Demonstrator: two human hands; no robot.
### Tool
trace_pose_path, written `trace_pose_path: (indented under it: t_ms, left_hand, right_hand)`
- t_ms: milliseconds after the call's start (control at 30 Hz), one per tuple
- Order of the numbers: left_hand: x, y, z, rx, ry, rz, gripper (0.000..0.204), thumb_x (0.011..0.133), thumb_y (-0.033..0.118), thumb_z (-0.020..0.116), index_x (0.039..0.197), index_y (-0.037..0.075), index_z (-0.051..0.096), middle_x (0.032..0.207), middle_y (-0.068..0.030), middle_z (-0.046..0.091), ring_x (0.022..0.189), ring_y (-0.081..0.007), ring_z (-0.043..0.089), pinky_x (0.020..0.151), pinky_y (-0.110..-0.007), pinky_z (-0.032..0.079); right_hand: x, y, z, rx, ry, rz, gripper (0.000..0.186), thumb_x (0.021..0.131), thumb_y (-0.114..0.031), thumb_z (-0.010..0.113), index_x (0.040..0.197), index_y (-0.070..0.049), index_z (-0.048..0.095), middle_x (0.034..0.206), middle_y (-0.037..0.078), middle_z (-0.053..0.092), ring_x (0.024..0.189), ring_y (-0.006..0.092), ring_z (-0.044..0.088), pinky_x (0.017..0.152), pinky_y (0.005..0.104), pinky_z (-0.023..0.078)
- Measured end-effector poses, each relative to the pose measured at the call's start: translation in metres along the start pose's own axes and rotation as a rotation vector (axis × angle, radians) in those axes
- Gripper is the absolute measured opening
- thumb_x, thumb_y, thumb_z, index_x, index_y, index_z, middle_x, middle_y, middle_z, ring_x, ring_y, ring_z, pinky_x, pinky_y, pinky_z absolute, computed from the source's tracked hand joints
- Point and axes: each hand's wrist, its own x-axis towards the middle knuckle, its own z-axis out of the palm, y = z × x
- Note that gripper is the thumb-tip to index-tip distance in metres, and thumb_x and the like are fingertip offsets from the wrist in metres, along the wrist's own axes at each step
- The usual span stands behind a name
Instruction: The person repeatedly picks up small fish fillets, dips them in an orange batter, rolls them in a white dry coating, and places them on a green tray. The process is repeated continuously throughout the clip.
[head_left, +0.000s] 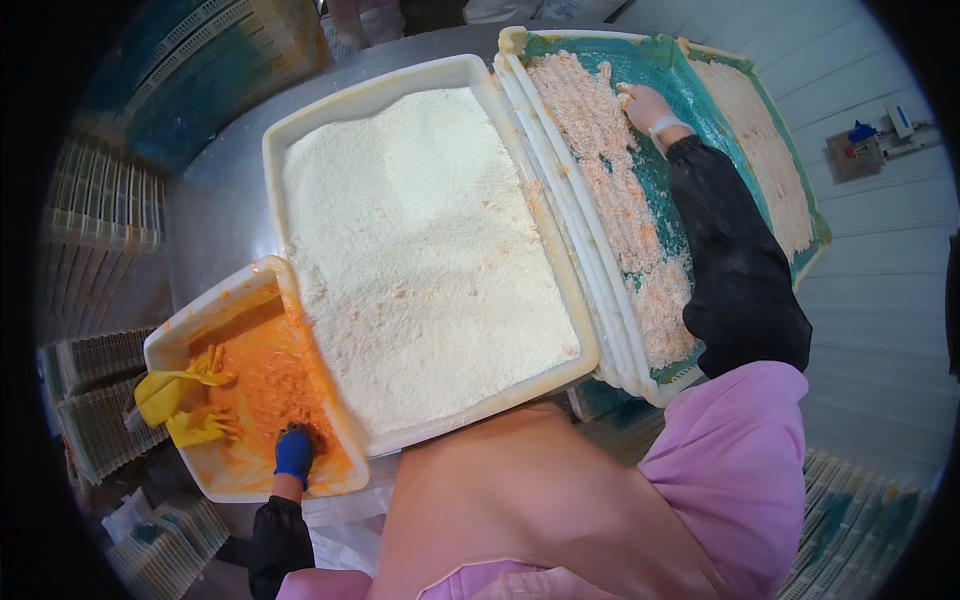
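Observation:
My left hand [294, 452], in a blue glove, reaches into a white bin [352, 470] at the lower left that holds wet orange pieces in batter [265, 385]. Its fingertips are dark and partly sunk in the mix, so what they hold is hidden. At the upper right my right hand [650, 108], in a pale thin glove, is over a tray lined with green mesh [650, 75]. Its fingers stretch out to the edge of a layer of pale crumb-coated pieces [585, 110], touching them, with nothing visibly gripped.
Between my hands stands a large white tub [270, 150] of pale crumbs [420, 220]. Yellow gloves [185, 395] hang over the orange bin's left wall. Beyond my right arm, another section of mesh carries coated pieces [765, 150]. Stacked trays [105, 190] stand at left.

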Motion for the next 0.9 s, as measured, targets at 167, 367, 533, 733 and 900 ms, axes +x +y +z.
trace_pose_path:
  t_ms: [167,367,533,733,900]
  left_hand:
    - [0.002,0.01,-0.04,-0.556,0.032,-0.067,0.01,0.068,0.015,0.064,0.069,0.006,0.063,0.071,-0.0134,0.062,0.066,-0.0304,0.06,0.061,-0.04,0.048]
    - [0.002,-0.01,-0.024,-0.343,0.006,-0.249,0.015,0.065,0.013,0.068,0.074,0.003,0.064,0.074,-0.0175,0.062,0.071,-0.0327,0.06,0.061,-0.039,0.047]
    - [-0.004,-0.05,0.069,-0.901,0.345,-0.36,0.024,0.068,0.009,0.067,0.089,0.001,0.061,0.079,-0.0159,0.061,0.074,-0.0303,0.058,0.061,-0.038,0.048]
    - [0.018,0.003,0.04,-1.394,0.354,-0.419,0.036,0.065,0.011,0.075,0.093,0.001,0.055,0.078,-0.0057,0.055,0.069,-0.0165,0.05,0.055,-0.034,0.045]
    - [0.026,0.021,0.063,-1.016,0.096,-0.326,0.042,0.062,0.035,0.075,0.058,0.001,0.05,0.048,-0.0133,0.043,0.047,-0.019,0.043,0.049,-0.036,0.038]
  right_hand:
    - [0.06,0.092,0.047,-0.316,0.117,-0.423,0.027,0.087,-0.012,0.043,0.111,-0.003,0.053,0.104,0.017,0.058,0.097,0.0321,0.054,0.092,0.0347,0.038]
    - [0.088,0.068,0.059,-0.215,-0.051,-0.339,0.041,0.092,-0.022,0.04,0.128,-0.003,0.04,0.121,0.012,0.05,0.107,0.0244,0.049,0.094,0.0287,0.036]
    - [0.056,0.036,0.045,0.855,-0.009,-0.037,0.037,0.091,-0.011,0.039,0.125,0.002,0.042,0.118,0.012,0.052,0.105,0.0218,0.049,0.094,0.0284,0.036]
    - [-0.075,-0.044,-0.01,0.856,0.093,-0.192,0.041,0.095,-0.019,0.035,0.13,0.002,0.036,0.135,0.014,0.037,0.123,0.022,0.036,0.104,0.0295,0.025]
    - [-0.126,-0.067,-0.005,1.111,-0.028,-0.169,0.046,0.096,-0.026,0.027,0.134,0.0,0.03,0.138,0.012,0.032,0.128,0.0221,0.03,0.107,0.0337,0.02]
